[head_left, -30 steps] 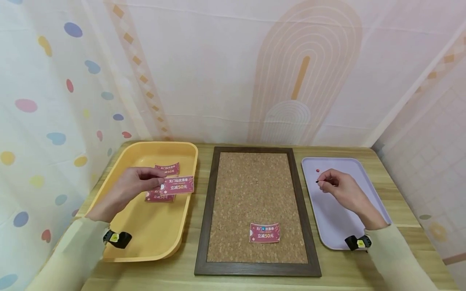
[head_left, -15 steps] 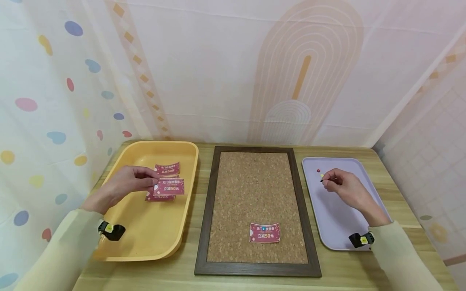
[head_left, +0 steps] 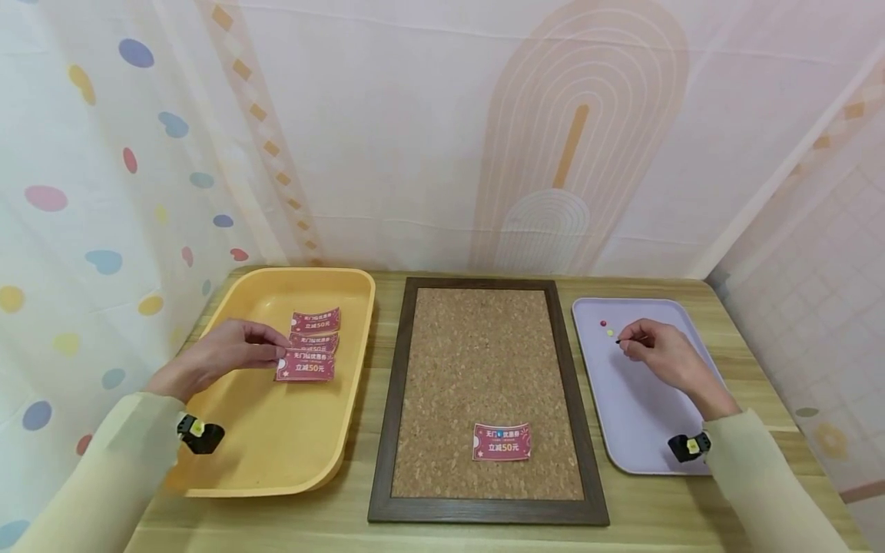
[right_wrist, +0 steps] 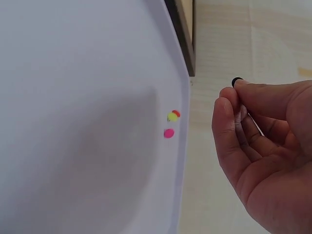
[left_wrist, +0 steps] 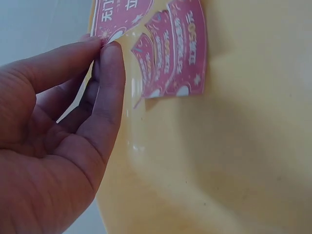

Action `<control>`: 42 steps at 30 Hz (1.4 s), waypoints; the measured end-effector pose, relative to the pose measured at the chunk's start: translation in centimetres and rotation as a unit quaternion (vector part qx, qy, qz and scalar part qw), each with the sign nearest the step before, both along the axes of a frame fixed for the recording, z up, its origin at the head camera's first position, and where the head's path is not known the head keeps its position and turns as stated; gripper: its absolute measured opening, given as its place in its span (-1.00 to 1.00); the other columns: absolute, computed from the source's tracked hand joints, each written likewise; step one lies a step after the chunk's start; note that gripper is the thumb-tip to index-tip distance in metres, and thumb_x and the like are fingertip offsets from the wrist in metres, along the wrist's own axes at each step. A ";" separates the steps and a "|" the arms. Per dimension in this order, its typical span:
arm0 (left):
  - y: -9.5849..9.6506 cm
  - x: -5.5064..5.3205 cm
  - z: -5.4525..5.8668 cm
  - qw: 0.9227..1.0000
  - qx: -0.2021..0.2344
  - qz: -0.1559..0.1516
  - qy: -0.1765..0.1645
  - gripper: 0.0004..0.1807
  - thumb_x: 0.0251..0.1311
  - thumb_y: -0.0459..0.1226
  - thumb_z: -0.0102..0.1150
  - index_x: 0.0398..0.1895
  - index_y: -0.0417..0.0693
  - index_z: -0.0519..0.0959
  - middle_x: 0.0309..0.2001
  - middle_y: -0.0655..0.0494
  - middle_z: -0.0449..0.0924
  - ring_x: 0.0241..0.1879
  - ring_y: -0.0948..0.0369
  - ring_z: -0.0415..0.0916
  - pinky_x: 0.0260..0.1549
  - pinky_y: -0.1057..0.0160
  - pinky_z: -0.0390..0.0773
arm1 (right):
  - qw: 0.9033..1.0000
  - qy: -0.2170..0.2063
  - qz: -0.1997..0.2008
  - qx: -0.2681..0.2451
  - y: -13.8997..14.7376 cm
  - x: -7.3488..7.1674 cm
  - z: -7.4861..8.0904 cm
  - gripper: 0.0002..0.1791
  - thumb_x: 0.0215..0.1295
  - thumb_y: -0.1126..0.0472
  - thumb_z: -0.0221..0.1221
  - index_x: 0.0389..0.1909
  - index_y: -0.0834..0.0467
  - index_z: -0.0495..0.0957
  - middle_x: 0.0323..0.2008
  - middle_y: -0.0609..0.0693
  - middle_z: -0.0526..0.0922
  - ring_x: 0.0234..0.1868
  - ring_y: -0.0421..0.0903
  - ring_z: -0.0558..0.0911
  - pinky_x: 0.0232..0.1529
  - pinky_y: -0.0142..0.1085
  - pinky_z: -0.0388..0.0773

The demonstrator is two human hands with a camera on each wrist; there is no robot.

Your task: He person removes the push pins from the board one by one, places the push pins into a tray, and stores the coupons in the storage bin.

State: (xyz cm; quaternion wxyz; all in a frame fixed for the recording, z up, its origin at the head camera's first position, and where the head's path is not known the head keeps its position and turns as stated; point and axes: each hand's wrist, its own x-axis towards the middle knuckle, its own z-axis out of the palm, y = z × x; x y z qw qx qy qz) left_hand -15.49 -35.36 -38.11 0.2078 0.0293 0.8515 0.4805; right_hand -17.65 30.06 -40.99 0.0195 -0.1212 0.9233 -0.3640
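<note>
Between thumb and fingertips, my left hand (head_left: 231,349) pinches the left edge of a pink printed coupon (left_wrist: 119,17). It holds this coupon over the yellow tray (head_left: 283,453), where several matching coupons (left_wrist: 189,48) lie overlapping. In my right hand (head_left: 660,357), thumb and forefinger pinch a small black thumbtack (right_wrist: 236,81), held up over the lilac tray (head_left: 643,438). Yellow (right_wrist: 172,117), red and pink tacks (right_wrist: 169,133) lie near that tray's edge. One coupon (head_left: 501,445) sits low on the framed corkboard (head_left: 484,361), with a blue tack (head_left: 500,434) at its top.
The corkboard's dark frame (head_left: 491,510) stands between the two trays on the wooden table (head_left: 332,530). A patterned cloth (head_left: 387,138) hangs right behind the table, and a dotted one (head_left: 69,230) hangs on the left.
My left hand has moved left and slightly down with the coupon, which now overlaps the ones in the yellow tray. My right hand has shifted a little right, keeping the black thumbtack.
</note>
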 end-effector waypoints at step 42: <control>-1.2 -1.0 -2.1 0.995 -0.076 -0.032 -0.055 -0.76 0.34 -0.47 0.24 -0.01 -0.52 0.63 -0.20 -0.01 0.73 -0.27 0.18 0.63 -0.23 0.25 0.70 | 0.996 -0.078 0.036 0.032 2.8 -3.5 -2.0 -0.93 0.36 0.45 0.24 -0.23 0.41 0.63 -0.35 0.07 0.64 -0.32 -0.13 0.53 -0.36 -0.42 0.52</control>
